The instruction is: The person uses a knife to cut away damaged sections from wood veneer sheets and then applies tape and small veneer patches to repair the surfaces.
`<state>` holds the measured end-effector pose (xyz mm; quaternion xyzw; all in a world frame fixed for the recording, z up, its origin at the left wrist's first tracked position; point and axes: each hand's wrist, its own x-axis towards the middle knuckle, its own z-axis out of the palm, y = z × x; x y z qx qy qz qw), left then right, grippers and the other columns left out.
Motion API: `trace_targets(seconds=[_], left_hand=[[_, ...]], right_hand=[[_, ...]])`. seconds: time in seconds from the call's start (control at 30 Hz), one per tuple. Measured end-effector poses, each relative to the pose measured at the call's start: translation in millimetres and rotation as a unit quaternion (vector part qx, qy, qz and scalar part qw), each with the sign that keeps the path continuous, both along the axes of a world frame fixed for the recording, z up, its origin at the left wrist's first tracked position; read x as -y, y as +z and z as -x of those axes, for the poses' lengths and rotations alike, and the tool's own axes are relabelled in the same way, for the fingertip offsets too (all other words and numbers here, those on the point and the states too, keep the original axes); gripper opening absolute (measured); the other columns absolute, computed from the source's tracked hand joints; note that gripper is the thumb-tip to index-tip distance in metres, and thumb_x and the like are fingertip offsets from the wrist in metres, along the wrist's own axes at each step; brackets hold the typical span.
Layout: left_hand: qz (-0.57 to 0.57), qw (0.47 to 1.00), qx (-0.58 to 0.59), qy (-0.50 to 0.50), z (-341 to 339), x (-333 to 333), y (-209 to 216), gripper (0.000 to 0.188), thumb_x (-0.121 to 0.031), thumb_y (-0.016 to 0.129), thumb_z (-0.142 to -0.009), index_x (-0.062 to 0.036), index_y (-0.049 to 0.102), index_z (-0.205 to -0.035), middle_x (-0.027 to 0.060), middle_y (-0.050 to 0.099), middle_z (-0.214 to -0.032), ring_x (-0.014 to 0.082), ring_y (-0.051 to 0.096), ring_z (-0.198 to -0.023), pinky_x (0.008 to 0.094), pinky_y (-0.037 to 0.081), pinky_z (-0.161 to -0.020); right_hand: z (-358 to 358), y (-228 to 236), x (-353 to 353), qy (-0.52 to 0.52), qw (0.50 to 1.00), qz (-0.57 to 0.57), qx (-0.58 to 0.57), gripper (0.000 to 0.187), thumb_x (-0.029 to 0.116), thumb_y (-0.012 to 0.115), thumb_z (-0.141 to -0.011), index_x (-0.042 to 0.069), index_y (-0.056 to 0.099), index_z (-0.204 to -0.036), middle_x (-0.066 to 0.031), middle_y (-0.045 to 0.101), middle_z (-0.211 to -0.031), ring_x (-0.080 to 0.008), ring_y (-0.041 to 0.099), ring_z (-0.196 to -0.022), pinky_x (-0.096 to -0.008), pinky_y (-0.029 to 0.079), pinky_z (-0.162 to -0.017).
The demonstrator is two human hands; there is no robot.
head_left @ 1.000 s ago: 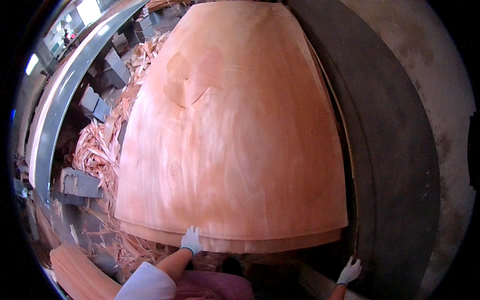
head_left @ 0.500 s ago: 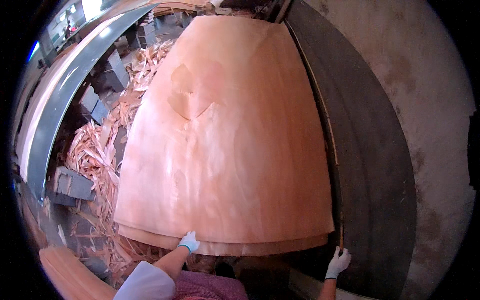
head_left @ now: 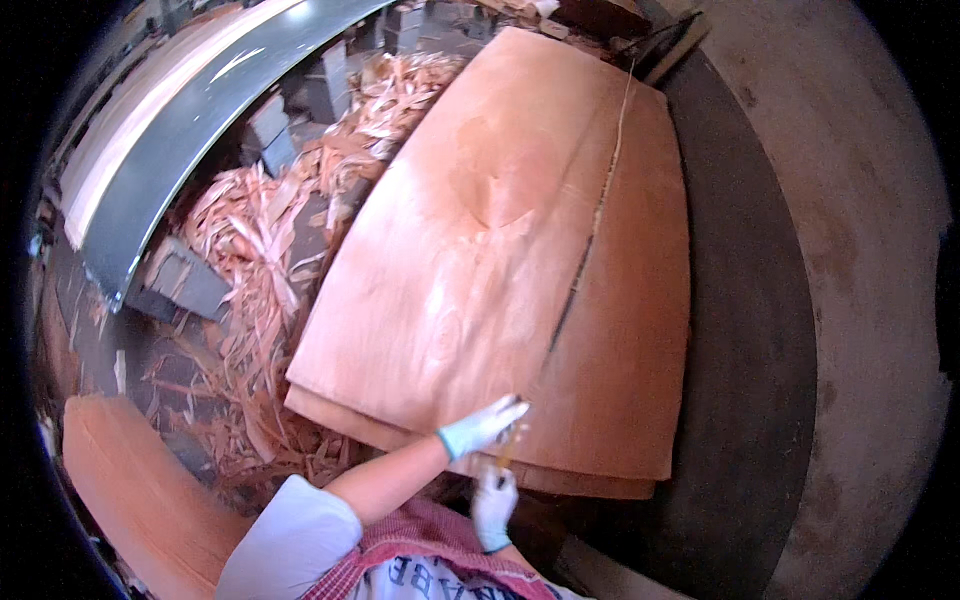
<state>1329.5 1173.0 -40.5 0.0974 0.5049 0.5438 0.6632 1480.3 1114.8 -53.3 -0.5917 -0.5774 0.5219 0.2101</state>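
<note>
Head-worn fisheye, angled downward.

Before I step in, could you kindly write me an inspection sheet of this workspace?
Surface: stacked wood sheets, a lower one showing at the near edge.
Job's things: long thin stick stretching across the sheets' view.
Clutter: wood strips heaped on the left, near grey blocks.
Hands: right hand closed around the stick's near end; left hand at the stick, grip too blurred to tell.
Cables: nothing seen.
Surroundings: dark band along the right.
</note>
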Motion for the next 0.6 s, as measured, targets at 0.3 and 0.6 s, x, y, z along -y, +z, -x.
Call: trace_targets(seconds=[0.3,0.6], left_hand=[[0.166,0.921,-0.343,0.082,206,199,-97,0.041,-0.037,0.06,-0.089,0.0011,0.06,-0.103,0.0151,0.065,-0.085,0.0263,0.062,-0.067,0.0413,0.05,-0.06],[0.366,0.771,-0.52,-0.03,137,477,-58,0.038,-0.041,0.054,-0.089,-0.0045,0.057,-0.099,0.024,0.065,-0.092,0.0434,0.062,-0.088,0.0522,0.049,-0.077]], right_hand=[[64,-4,62,0.292,0.953,0.082,-0.017,0.025,0.027,0.056,-0.097,0.005,0.063,-0.107,0.0,0.057,-0.077,-0.0105,0.054,-0.066,-0.0253,0.046,-0.061],[85,-57,74,0.315,0.935,0.163,0.027,0.029,0.032,0.055,-0.096,0.005,0.063,-0.09,0.0005,0.055,-0.068,-0.0103,0.051,-0.056,-0.0267,0.043,-0.053]])
